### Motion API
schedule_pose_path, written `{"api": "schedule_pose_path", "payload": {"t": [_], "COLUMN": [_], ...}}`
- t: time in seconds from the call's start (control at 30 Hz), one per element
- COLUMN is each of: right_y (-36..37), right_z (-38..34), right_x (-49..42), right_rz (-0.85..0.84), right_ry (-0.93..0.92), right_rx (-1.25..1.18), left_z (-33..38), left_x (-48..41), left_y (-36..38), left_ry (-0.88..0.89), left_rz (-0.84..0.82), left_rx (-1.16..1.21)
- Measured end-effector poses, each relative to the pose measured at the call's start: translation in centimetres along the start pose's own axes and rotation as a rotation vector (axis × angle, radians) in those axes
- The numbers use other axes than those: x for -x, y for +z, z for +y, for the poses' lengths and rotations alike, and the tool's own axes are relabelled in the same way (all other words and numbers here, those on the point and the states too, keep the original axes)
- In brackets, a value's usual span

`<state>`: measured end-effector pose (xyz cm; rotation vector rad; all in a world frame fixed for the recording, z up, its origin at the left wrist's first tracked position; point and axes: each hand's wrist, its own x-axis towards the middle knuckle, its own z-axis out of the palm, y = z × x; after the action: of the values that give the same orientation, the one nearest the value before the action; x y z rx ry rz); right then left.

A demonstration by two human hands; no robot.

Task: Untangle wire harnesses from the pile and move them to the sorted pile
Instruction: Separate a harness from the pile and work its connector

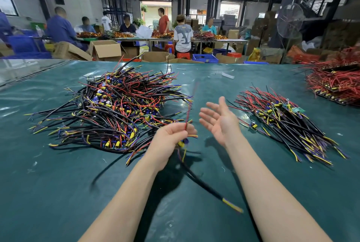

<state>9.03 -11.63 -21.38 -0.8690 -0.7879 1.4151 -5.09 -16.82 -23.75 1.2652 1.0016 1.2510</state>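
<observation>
Harness (pixel 203 182) dangles from left hand (pixel 171 136), fingers pinching red lead to free it; right hand (pixel 219 122) splayed, empty, ready; sorted pile (pixel 282 117) two o'clock.

The pile (pixel 109 109) crowds just left of the grip (pixel 171 136); right of it, past the spread right hand (pixel 218 120), bare counter (pixel 204 81) reaches the sorted pile (pixel 288 124).
</observation>
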Motion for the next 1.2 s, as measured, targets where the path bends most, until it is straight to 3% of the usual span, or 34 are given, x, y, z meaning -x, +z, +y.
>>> {"api": "schedule_pose_path", "payload": {"t": [0.17, 0.27, 0.47, 0.6, 0.87, 1.2], "right_y": [1.5, 2.1, 2.9, 3.3, 3.4, 2.2], "right_z": [1.6, 2.4, 3.8, 3.9, 3.6, 2.9], "right_x": [1.2, 1.8, 2.4, 2.7, 3.1, 2.9], "right_rz": [-0.464, -0.589, -0.5, -0.496, -0.454, -0.63], "right_ry": [0.192, 0.198, -0.09, -0.16, -0.08, 0.077], "right_rx": [0.45, 0.566, 0.764, 0.761, 0.707, 0.724], "left_z": [0.3, 0.1, -0.1, 0.4, 0.7, 0.7], "left_x": [-0.3, -0.5, -0.6, -0.5, -0.4, -0.6], "left_y": [-1.1, -1.6, -2.3, -2.5, -3.3, -3.5], "left_ry": [0.098, 0.106, 0.089, 0.1, 0.148, 0.065], "left_rz": [0.326, 0.46, 0.591, 0.64, 0.577, 0.613], "left_rx": [-0.03, -0.107, -0.22, -0.238, -0.293, -0.099]}}
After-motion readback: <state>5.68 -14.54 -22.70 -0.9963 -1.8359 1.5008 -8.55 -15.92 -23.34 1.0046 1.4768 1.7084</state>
